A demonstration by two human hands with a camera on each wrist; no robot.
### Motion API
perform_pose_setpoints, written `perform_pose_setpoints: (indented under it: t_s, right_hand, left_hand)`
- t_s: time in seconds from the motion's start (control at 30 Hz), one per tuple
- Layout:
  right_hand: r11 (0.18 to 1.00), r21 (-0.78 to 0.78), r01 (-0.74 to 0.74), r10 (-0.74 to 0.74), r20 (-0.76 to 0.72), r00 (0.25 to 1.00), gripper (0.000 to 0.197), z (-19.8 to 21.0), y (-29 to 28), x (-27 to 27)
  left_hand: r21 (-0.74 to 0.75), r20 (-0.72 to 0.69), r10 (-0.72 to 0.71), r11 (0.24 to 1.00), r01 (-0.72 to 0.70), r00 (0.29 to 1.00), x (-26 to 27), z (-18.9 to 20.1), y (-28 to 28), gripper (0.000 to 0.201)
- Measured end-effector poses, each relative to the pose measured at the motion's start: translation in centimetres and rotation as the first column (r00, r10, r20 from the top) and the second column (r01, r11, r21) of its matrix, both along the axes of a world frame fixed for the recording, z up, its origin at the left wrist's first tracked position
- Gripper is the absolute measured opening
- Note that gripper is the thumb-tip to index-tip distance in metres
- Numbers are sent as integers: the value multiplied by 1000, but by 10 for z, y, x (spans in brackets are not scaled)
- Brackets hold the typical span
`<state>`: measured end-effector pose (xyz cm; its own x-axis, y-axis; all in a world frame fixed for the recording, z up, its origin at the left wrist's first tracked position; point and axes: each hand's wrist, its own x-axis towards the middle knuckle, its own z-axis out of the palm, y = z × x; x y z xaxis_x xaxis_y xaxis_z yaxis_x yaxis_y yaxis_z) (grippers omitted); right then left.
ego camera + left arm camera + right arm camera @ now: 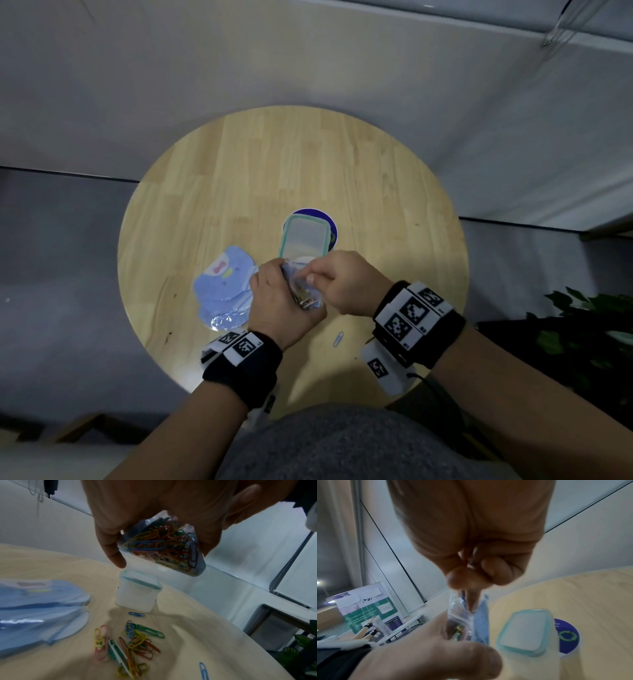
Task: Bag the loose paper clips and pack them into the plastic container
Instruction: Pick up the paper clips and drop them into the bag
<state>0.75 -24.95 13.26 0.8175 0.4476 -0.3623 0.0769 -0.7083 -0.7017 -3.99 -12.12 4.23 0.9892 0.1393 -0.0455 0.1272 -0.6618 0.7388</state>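
Above a round wooden table (239, 164), a person's left hand (277, 301) curls its fingers around one clear bag (164, 545) stuffed with coloured paper clips, while the right hand (346, 281), at the bag's 3 o'clock, pinches the bag's top edge between thumb and fingertips (464, 577).

One plastic container (303, 240) with a teal-rimmed lid closed on it stands at 12 o'clock from the hands, on a round blue sticker (568, 635). A stack of blue bags (222, 287) printed with a cartoon face lies at 9 o'clock from the hands; their number cannot be told.

The head view shows a single loose blue clip (338, 338) on the table at 5 o'clock from the hands. Only the left wrist view reveals a pile of loose clips (130, 642) lying beneath the raised bag, too tangled to count, plus one more blue clip (136, 614) just beside the container. The right wrist view shows the pinch up close.
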Motion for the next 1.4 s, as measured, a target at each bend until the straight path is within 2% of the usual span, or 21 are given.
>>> perform_pose_setpoints:
  t_s: [0.07,0.1,0.17,0.23,0.3,0.33,0.4,0.6,0.77,0.83,0.93,1.03,1.1,1.27,1.4]
  right_hand:
    - [969,154,191,-199,35,979,23,-7,-11,1]
    - [951,172,257,-267,40,963,21,-16,-18,2]
    - [961,42,274,-275,24,961,12,-38,-32,-1]
    - [977,-176,123,-138,-80,987,9,-66,-44,-11]
    - [933,-339,-119,53,-198,979,15,-93,-48,-26]
    - [905,-376,-200,115,-237,965,18,-104,-47,-34]
    - [884,-393,-255,164,-250,954,18,-120,-46,-43]
    - [904,-390,-177,142,-117,983,12,-145,-30,-34]
    - [943,-333,-17,54,102,993,18,-155,-9,-15]
    - [948,-316,-43,81,110,991,37,-161,-2,-10]
    - [913,-365,-182,208,31,978,70,-166,2,-8]
    - [892,-395,-222,236,-14,972,87,-166,1,-12]
    - [881,-416,-225,237,-23,971,82,-166,1,-18]
    - [885,-432,-172,216,55,975,36,-166,5,-28]
    - [884,-436,-167,228,92,969,21,-167,7,-36]
  left_hand:
    - [-5,-20,23,1000,-23,1000,0,1,6,85]
    - [3,-25,30,1000,-30,999,0,0,11,85]
    - [38,-36,39,999,-38,999,-2,-4,22,82]
    - [83,-52,37,996,-32,998,-7,-7,33,79]
    - [119,-59,20,993,-13,998,-14,-8,41,79]
    - [132,-66,18,991,-9,998,-18,-8,45,80]
    - [159,-78,19,987,-6,997,-25,-9,52,83]
    - [247,-82,26,969,-5,996,-44,-15,72,84]
    - [273,-103,21,962,8,994,-52,-14,78,84]
    - [275,-107,15,961,15,994,-52,-14,77,84]
    - [258,-126,5,966,28,992,-50,-15,74,84]
    - [241,-142,9,970,26,990,-47,-17,71,85]
    - [239,-146,5,971,31,989,-45,-19,69,84]
    - [239,-146,-6,970,41,989,-46,-21,68,84]
    - [238,-147,-13,970,48,989,-48,-24,68,85]
